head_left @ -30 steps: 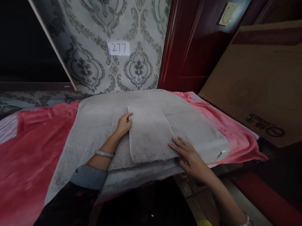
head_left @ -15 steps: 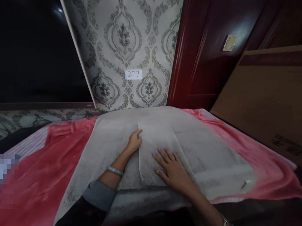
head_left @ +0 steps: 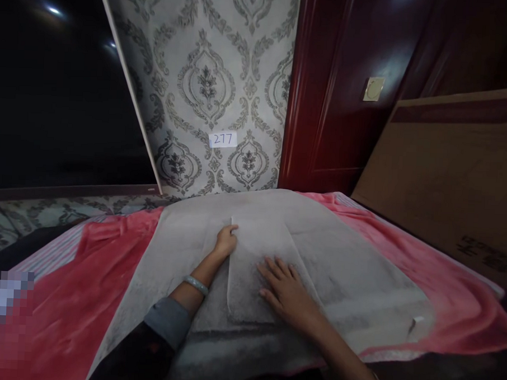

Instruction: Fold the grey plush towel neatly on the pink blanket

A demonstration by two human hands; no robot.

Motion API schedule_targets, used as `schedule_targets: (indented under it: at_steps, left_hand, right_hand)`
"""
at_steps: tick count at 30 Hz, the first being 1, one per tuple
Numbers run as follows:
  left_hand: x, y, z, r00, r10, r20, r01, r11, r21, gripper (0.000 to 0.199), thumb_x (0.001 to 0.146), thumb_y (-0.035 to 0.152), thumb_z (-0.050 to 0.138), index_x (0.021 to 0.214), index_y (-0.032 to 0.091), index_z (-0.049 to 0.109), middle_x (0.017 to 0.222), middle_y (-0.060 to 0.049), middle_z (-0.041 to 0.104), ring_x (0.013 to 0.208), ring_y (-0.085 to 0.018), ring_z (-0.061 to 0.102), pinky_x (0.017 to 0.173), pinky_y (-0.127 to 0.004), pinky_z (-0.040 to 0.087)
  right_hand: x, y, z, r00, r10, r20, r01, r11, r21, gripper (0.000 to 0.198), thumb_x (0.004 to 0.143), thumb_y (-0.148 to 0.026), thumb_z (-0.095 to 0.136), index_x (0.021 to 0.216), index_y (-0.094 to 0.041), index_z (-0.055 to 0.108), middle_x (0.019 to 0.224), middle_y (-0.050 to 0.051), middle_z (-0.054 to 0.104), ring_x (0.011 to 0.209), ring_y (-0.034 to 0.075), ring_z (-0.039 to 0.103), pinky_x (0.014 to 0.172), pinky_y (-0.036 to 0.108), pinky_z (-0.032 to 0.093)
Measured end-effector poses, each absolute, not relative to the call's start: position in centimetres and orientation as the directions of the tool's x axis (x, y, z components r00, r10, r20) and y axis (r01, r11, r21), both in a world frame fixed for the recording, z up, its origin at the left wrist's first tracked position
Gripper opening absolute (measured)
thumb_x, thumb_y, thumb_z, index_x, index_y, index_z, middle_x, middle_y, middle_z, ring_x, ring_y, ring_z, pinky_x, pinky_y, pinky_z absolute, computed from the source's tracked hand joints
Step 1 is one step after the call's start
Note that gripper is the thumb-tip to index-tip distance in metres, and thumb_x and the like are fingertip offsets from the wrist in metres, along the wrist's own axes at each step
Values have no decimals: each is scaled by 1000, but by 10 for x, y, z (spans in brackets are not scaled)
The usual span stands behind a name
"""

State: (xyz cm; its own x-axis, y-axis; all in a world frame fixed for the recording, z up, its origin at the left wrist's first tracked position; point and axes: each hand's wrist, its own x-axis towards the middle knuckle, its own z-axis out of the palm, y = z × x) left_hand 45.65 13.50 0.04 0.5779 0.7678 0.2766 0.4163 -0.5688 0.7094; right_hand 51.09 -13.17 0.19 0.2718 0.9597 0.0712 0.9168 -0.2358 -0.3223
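Note:
A folded grey plush mat (head_left: 260, 235) lies on a larger spread of grey plush fabric (head_left: 346, 267). My left hand (head_left: 226, 240) is closed at the folded piece's left edge, its thumb over the top; the other fingers are partly hidden. Lower on the same piece rests my right hand (head_left: 289, 289), palm down with fingers spread. I cannot tell whether the folded piece and the spread beneath are one cloth.
Pink blankets (head_left: 102, 284) lie under the grey fabric on both sides. A dark screen (head_left: 64, 103) stands at the left. Behind are a patterned wall (head_left: 209, 53) and a dark red door (head_left: 345, 93). A large cardboard box (head_left: 452, 165) leans at the right.
My view has tilted up slightly, so everything sits lower. The folded piece's near left corner has shifted a little to the left. Both hands keep nearly the same places on it.

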Motion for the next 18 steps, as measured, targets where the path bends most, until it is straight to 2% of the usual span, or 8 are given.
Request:
schedule_targets:
  at_steps: [2,4,7,9,11,14,16,18]
  left_hand:
    - [455,135,5,604,753,262,450,-593,668,50,67,0,51,109,17,73,108,-7,75,108,-22,68,100,-36,52]
    - [454,134,12,620,743,252,489,-617,617,50,69,2,53,114,16,70,111,-10,73,105,-24,69,97,-38,54]
    - [459,128,24,652,705,279,510,-681,526,54,77,12,56,131,12,60,137,-18,59,127,-29,57,110,-42,44]
    - [468,120,30,704,645,297,483,-742,466,58,82,21,57,139,11,53,151,-19,46,142,-29,42,118,-41,32]
    - [479,112,32,758,582,296,445,-792,418,60,87,30,57,143,11,49,157,-19,39,148,-29,32,122,-42,24]
    - [492,103,26,848,482,223,423,-867,264,62,92,39,50,148,13,43,161,-18,32,151,-32,23,122,-53,19]
    - [495,101,19,891,428,151,408,-902,143,61,96,43,43,151,15,39,162,-17,30,152,-34,20,121,-58,18]
    - [496,100,12,905,410,114,401,-911,94,61,98,44,37,152,14,38,161,-17,30,152,-34,20,121,-58,17]
  right_hand:
    - [516,-134,-3,262,958,115,923,-214,-320,57,98,-46,48,153,-32,41,163,6,27,150,37,20,117,62,24]
    - [525,-134,-6,217,964,156,933,-158,-323,57,94,-44,54,150,-34,47,159,6,36,148,37,27,116,59,31]
    - [546,-123,5,179,958,222,934,-95,-345,53,96,-36,49,148,-24,51,151,10,48,141,31,43,115,48,38]
    - [564,-103,24,226,937,268,932,-127,-341,54,97,-30,42,148,-14,49,150,14,49,138,26,47,117,43,36]
    - [580,-74,45,303,904,302,925,-202,-321,56,97,-24,37,150,-10,44,153,16,45,142,25,42,118,43,33]
    - [599,-30,57,412,856,312,901,-331,-282,59,95,-18,37,153,-9,38,159,16,34,148,26,31,119,45,29]
    - [609,-10,46,413,862,294,905,-352,-241,58,97,-23,37,154,-12,36,162,13,30,150,28,26,119,48,26]
    - [616,0,24,386,889,248,917,-339,-213,56,101,-33,36,154,-14,38,162,12,30,150,30,25,119,51,25]
